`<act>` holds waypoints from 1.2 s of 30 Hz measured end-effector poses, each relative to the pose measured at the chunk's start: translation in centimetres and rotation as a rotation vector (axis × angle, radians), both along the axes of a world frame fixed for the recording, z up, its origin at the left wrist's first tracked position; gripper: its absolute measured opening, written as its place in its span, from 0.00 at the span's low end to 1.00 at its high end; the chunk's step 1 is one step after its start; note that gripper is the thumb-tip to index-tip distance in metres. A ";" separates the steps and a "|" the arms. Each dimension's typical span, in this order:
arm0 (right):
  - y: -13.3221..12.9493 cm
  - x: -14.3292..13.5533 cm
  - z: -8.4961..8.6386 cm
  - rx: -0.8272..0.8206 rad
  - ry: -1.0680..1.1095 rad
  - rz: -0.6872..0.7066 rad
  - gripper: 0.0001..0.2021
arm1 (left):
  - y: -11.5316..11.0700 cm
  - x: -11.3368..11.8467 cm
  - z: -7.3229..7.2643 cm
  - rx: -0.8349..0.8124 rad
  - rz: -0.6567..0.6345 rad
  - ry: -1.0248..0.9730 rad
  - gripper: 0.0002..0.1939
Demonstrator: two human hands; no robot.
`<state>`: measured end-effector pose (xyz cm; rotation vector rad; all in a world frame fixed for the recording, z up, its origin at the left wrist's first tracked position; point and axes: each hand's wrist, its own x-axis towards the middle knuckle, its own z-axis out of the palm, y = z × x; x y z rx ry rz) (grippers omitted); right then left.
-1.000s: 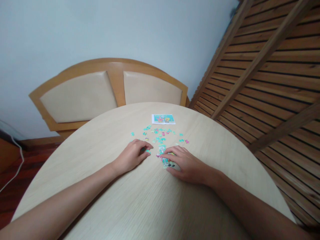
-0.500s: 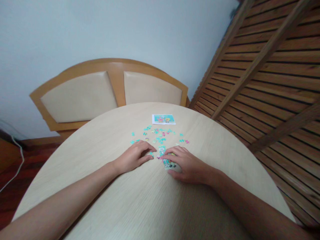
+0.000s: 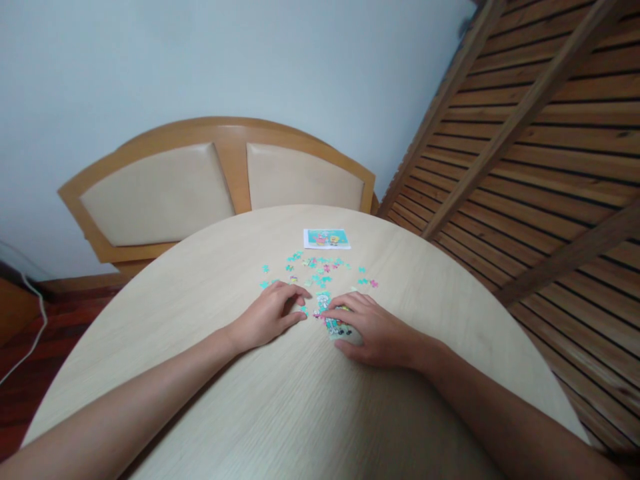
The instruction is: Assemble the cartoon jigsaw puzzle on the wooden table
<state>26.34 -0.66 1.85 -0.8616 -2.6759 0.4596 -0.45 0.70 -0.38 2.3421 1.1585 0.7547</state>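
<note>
A partly joined jigsaw puzzle (image 3: 331, 327) with cartoon figures lies flat on the table, its right side covered by my right hand (image 3: 367, 327). The fingers of that hand spread over it, the index fingertip at a small pink-and-white puzzle piece (image 3: 317, 314) on its left edge, the thumb low by its bottom edge. My left hand (image 3: 275, 310) rests on the table to the left, thumb and index finger apart. Between them, close to the thumb tip, is a teal puzzle piece (image 3: 304, 309); whether the thumb touches it I cannot tell.
Several loose teal, pink and yellowish puzzle pieces (image 3: 320, 280) are scattered beyond my hands. Behind them lies a picture card (image 3: 327, 239). The round wooden table (image 3: 200, 267) stands before a padded chair back (image 3: 160, 193), with a slatted wooden panel (image 3: 525, 167) on the right.
Both hands stay nearly where they were. The view has shifted very slightly; the puzzle and the loose pieces look the same.
</note>
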 end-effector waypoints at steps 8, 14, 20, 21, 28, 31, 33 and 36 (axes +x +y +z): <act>-0.1 0.0 0.0 -0.003 0.008 0.013 0.27 | 0.1 -0.1 -0.5 -0.013 -0.074 -0.097 0.14; -0.3 -0.2 0.4 -0.019 -0.010 0.018 0.27 | 0.0 0.2 -0.1 -0.040 -0.147 -0.139 0.11; -0.5 -0.4 0.4 -0.016 -0.008 0.031 0.26 | -0.2 0.3 -0.1 0.004 -0.163 -0.076 0.11; -0.5 -0.4 0.3 -0.014 -0.007 0.032 0.26 | -0.2 0.4 -0.1 0.019 -0.158 -0.059 0.11; -0.6 -0.6 0.4 -0.002 -0.013 0.024 0.24 | -0.3 0.4 0.3 0.148 -0.185 0.072 0.08; -0.6 -0.6 0.4 -0.004 -0.019 0.022 0.24 | -0.3 0.4 0.7 0.185 -0.210 0.102 0.09; -0.7 -0.5 0.4 -0.006 -0.019 0.022 0.25 | -0.3 0.5 0.9 0.198 -0.213 0.127 0.10; -0.7 -0.5 0.5 -0.010 -0.016 0.024 0.25 | -0.4 0.5 1.2 0.216 -0.197 0.172 0.10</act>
